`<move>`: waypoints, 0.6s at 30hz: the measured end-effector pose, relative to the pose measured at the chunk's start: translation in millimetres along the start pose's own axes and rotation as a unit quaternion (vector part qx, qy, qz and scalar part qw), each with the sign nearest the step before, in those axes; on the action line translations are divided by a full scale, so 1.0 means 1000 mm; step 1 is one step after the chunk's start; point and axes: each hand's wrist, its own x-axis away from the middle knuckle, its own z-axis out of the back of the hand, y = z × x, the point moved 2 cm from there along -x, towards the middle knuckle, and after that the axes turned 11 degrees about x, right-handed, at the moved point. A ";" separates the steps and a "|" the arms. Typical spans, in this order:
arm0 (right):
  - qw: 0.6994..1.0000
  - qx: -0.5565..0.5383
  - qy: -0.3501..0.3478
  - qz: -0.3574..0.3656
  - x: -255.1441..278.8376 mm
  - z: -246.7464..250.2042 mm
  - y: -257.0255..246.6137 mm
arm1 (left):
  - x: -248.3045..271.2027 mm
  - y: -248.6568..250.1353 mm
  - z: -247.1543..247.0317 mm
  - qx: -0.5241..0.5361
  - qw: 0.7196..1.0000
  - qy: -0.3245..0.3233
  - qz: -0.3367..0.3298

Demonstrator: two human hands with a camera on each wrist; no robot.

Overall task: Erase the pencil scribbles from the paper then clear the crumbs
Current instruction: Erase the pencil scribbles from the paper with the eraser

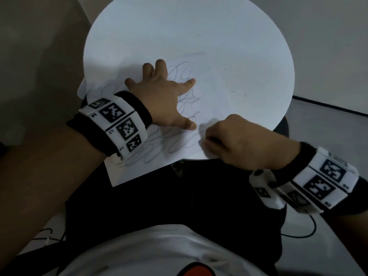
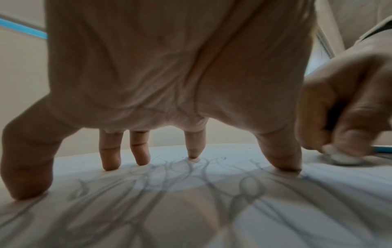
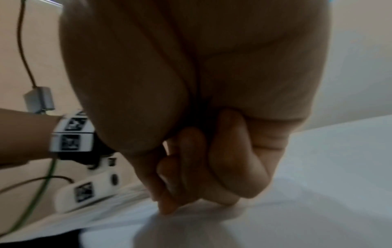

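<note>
White laminate covers the round table (image 1: 199, 26), the largest thing in the head view, filling that view from nine o'clock round to three. On its near side, from about six to eight o'clock, lies the paper (image 1: 159, 156), one corner overhanging the table edge toward the person's lap. Grey pencil scribbles (image 1: 185, 100) loop across most of the sheet; in the left wrist view they run thick under the palm and out past the fingertips, so very little looks cleaned yet.

Left hand (image 1: 159, 96) is spread flat-fingered, fingertips and thumb planted on the paper, pinning it and gripping nothing. Right hand (image 1: 233, 140) sits at about four o'clock from the left thumb, near the sheet's right edge, with fingers curled and pinched around a small white eraser (image 2: 341, 156), whose rounded end touches the paper in the left wrist view. The right wrist view is blurred and shows only curled fingers pressed down toward the sheet. A few dark specks, probably crumbs (image 1: 233, 91), dot the table at about two o'clock from the left hand.

By my reading, the erasing step is in hand and at an early stage; clearing crumbs is not yet due. The next move calls for short firm rubs worked from the right edge toward nine o'clock, with the left hand shifting its pin so the overhanging sheet neither creases nor slides.
</note>
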 end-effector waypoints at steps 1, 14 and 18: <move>1.000 -0.002 0.000 -0.003 0.000 0.001 0.003 | 0.000 0.000 0.000 0.001 1.000 -0.001 0.000; 1.000 0.004 -0.004 -0.009 0.000 0.008 0.003 | -0.001 -0.003 0.002 0.012 1.000 0.003 0.003; 0.999 0.000 -0.039 0.015 0.009 0.009 -0.004 | -0.002 -0.003 0.002 0.009 1.000 0.003 0.003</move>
